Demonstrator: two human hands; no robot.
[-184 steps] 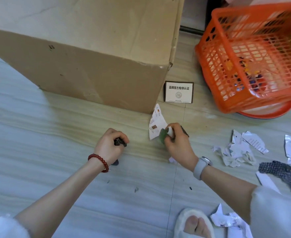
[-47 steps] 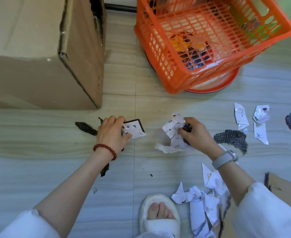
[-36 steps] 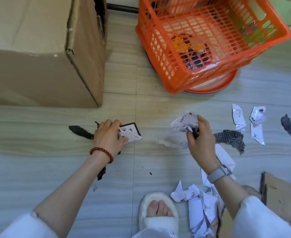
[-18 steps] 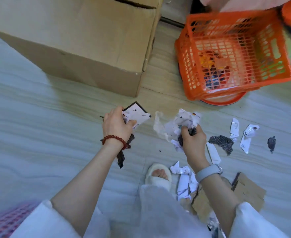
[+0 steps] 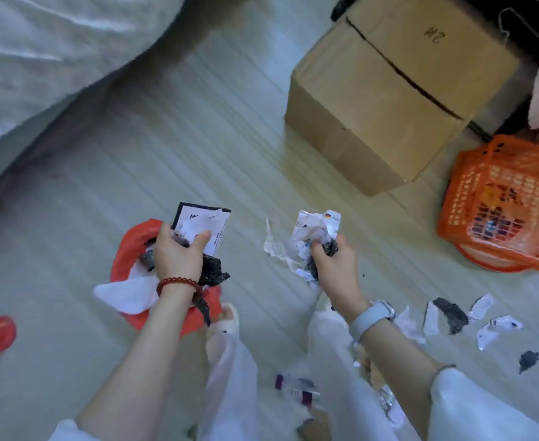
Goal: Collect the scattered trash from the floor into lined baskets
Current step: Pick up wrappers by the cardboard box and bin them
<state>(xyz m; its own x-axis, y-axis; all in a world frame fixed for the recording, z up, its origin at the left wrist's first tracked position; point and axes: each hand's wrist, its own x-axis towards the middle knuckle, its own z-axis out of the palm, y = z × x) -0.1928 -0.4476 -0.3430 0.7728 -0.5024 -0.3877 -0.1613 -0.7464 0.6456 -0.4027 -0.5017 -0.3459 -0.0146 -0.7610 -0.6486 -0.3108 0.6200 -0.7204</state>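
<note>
Left hand point(image 5: 179, 256) at centre frame, closed on a black-edged card point(image 5: 202, 222) and dark mesh scraps point(image 5: 212, 270), just above a red-lined basket point(image 5: 128, 249). Right hand point(image 5: 335, 265) gripping crumpled white paper point(image 5: 312, 232) with dark scraps. More torn scraps point(image 5: 452, 316) on the floor point(image 5: 214, 138) at lower right; orange basket point(image 5: 503, 202) far right, beside a cardboard box point(image 5: 386, 100).

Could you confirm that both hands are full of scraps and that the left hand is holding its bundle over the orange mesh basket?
Not quite: in the head view the left hand holds its bundle over the red-lined basket; the orange mesh basket stands far to the right. The right hand is indeed full of scraps.
</note>
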